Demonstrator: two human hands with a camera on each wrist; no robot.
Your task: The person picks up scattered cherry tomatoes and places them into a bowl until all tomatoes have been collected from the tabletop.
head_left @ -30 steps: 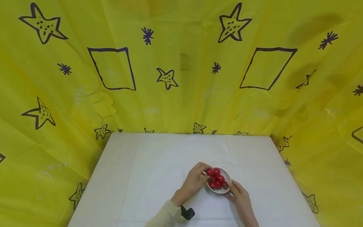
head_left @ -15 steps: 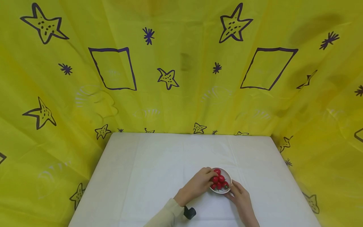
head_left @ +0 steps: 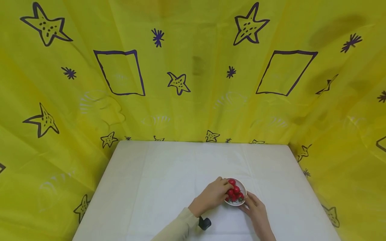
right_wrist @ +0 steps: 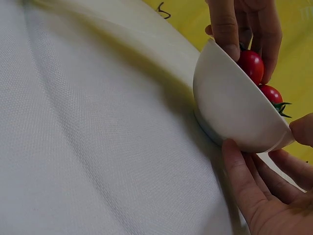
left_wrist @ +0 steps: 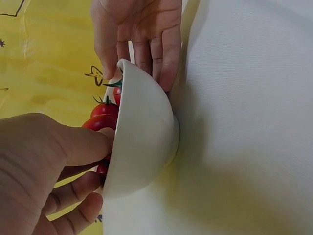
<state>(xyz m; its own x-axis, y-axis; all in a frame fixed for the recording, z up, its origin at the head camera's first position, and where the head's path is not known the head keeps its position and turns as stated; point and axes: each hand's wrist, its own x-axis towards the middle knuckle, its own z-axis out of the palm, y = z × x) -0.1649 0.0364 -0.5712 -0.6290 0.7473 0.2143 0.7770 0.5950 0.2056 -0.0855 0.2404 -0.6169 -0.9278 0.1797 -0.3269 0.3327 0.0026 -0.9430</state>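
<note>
A small white bowl (head_left: pixel 240 184) holds several red cherry tomatoes (head_left: pixel 236 189) with green stems. My right hand (head_left: pixel 255 208) grips the bowl's right side, its thumb at the rim and its fingers under the curved outside, as the right wrist view shows. From the left, my left hand (head_left: pixel 213 193) reaches over the rim into the bowl. Its thumb and fingers close around a cherry tomato (right_wrist: pixel 251 66) there. In the left wrist view the thumb lies along the rim, other tomatoes (left_wrist: pixel 103 110) show above it, and the fingertips are partly hidden.
The bowl is over a white-covered table (head_left: pixel 169 177). Yellow curtains (head_left: pixel 193 110) with drawn stars stand behind and along both sides of it. A black object (head_left: pixel 205 223) shows under the left sleeve (head_left: pixel 181 225).
My left hand has moved right from the bowl's left rim, further in over the tomatoes, and now covers the leftmost ones. My right hand and the bowl have hardly moved.
</note>
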